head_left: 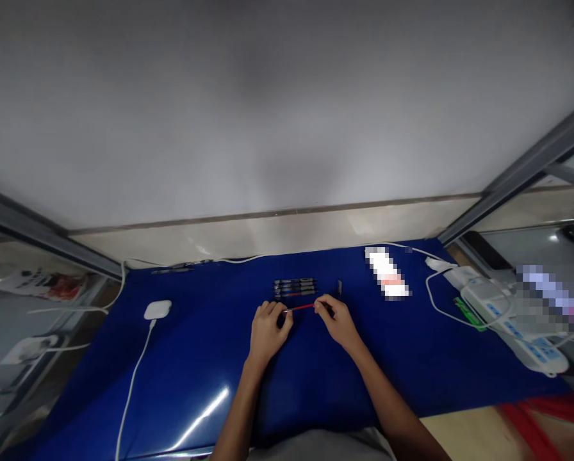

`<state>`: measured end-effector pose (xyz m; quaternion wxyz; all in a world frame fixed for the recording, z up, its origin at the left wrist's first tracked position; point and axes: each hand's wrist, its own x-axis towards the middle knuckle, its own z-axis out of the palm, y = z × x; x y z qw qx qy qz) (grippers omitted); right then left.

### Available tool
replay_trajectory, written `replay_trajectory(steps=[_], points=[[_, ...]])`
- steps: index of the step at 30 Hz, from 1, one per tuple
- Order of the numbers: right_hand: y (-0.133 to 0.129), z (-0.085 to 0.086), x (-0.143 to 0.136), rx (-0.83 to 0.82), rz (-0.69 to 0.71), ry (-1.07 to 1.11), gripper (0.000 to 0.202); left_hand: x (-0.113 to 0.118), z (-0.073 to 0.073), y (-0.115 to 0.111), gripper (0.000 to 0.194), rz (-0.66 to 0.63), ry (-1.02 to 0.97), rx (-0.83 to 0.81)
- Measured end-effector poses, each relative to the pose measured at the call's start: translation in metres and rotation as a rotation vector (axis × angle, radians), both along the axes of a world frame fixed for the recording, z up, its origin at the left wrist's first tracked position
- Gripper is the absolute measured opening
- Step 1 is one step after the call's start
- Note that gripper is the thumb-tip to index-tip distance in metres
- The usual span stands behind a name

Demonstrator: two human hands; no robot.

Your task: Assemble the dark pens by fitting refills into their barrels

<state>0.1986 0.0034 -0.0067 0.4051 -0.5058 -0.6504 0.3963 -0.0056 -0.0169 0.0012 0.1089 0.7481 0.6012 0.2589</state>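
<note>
Between my two hands, a thin red pen refill (pixel 302 307) lies almost level above the blue table (pixel 210 346). My left hand (pixel 270 326) pinches its pale left end, and my right hand (pixel 334 315) pinches its right end with thumb and fingertips. Just beyond my hands, several dark pens (pixel 295 286) lie side by side in a stack of rows. The one nearest me shows red along its barrel. A small black piece, perhaps a pen cap (pixel 339 287), stands apart to the right of the pens.
A white case (pixel 157 310) with a cable is on the left, and more pens (pixel 181 267) lie at the back left. A blurred-out bright object (pixel 387 275) sits back right. Power strips (pixel 522 333), cables and a green packet (pixel 469 314) occupy the right edge. Metal posts flank the table.
</note>
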Motion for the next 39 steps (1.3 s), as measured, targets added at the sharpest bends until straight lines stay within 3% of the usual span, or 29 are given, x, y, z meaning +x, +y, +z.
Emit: replay_trajectory(steps=[6, 13, 21, 28, 35, 39], points=[[0.0009, -0.0003, 0.0003, -0.011, -0.007, 0.013, 0.027, -0.0021, -0.0013, 0.0004, 0.020, 0.020, -0.030, -0.020], [-0.0012, 0.0018, 0.0006, -0.016, 0.021, 0.000, 0.043, -0.0019, 0.0002, 0.0005, 0.023, -0.002, -0.061, -0.042], [0.0019, 0.0009, 0.0020, 0.000, 0.071, -0.003, 0.021, -0.0028, -0.0010, 0.0012, 0.020, -0.004, -0.041, -0.064], [0.0019, -0.0017, 0.0014, -0.005, 0.053, -0.018, 0.037, -0.0020, -0.0003, 0.0016, 0.020, 0.005, -0.051, -0.075], [0.0035, -0.0020, 0.0016, 0.017, 0.052, -0.015, 0.021, -0.0018, -0.0001, 0.0013, 0.022, 0.021, -0.017, -0.062], [0.0026, -0.0008, 0.0002, 0.002, 0.039, -0.028, 0.032, -0.0015, -0.0009, 0.0013, 0.021, 0.024, -0.013, -0.051]])
